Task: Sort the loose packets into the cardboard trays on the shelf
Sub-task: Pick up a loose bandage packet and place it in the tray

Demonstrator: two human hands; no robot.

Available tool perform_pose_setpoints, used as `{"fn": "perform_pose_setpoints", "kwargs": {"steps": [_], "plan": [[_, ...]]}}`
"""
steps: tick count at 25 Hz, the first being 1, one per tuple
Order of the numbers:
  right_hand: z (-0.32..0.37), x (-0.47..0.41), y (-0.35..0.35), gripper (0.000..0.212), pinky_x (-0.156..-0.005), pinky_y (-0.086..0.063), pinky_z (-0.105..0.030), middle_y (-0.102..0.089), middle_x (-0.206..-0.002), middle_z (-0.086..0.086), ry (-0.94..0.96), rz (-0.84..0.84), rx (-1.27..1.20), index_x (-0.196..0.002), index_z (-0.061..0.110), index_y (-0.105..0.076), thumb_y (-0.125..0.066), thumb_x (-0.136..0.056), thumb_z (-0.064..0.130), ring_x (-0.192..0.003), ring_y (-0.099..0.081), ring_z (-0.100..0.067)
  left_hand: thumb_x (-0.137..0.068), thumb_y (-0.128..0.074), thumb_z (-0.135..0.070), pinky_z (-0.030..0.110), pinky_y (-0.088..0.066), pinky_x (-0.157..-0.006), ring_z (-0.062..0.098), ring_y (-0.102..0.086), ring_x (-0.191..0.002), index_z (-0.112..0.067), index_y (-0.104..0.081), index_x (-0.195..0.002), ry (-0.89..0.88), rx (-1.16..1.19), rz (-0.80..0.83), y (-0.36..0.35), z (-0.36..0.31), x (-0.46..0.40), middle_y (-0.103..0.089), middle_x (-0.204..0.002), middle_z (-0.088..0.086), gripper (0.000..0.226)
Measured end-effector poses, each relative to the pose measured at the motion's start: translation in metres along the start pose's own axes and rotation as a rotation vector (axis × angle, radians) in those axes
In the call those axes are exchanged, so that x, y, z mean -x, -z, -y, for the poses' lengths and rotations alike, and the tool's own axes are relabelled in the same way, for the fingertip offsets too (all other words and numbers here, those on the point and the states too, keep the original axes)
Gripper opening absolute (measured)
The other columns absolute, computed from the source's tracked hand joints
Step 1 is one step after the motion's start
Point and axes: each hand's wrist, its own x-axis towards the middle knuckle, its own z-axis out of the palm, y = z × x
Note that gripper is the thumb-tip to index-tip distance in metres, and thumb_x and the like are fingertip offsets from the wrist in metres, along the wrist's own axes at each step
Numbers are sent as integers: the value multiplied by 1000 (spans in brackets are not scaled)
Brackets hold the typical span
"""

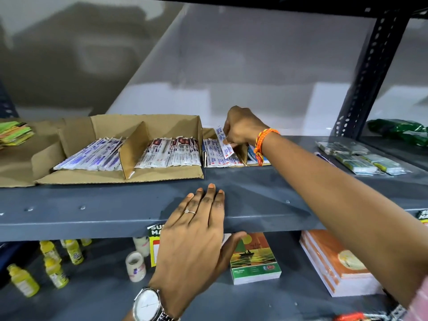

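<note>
My right hand [243, 128] reaches over the shelf and pinches a white packet with blue print [224, 142], tilted over a small cardboard tray [243, 152] that holds more blue-and-white packets [216, 156]. To its left stands a large cardboard tray [111, 178] with a divider: blue-striped packets [92, 156] in the left part, red-and-white packets [171, 152] in the right part. My left hand [196, 230] lies flat on the shelf's front edge [92, 221], fingers apart, holding nothing.
Loose clear-wrapped packets [361, 158] lie on the shelf at the right, by a perforated upright [370, 72]. Green and orange packets [14, 133] sit far left. The lower shelf holds yellow bottles [53, 262], tape rolls [136, 266] and notebooks [254, 258].
</note>
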Motion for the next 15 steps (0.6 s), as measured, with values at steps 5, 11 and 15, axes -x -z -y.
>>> {"fn": "perform_pose_setpoints", "kwargs": {"steps": [5,11,15], "plan": [[8,-4,-10,24,-64,-52,-28,-63,-76,-12,64,9,238,-72,6,-59,-81,-74,-2,-71,-63,-28,-96,-39,-65,44,-40,-109,30,-63,-128,-7,-62,-137,1,7,5,1,0,0,-64,-140,14,74],[6,2,-14,35,-43,-37,-20,-56,-62,-7,77,61,312,-59,8,-50,-78,-77,-4,-60,-60,-23,-97,-38,-64,44,-42,-109,31,-63,-127,-6,-61,-138,6,27,4,0,0,0,-64,-140,15,75],[6,18,-1,23,-58,-46,-26,-55,-75,-8,127,-11,295,-74,7,-55,-76,-78,-2,-70,-56,-26,-96,-39,-66,39,-36,-116,30,-61,-130,-6,-61,-137,13,25,8,-1,1,2,-63,-141,14,76]]}}
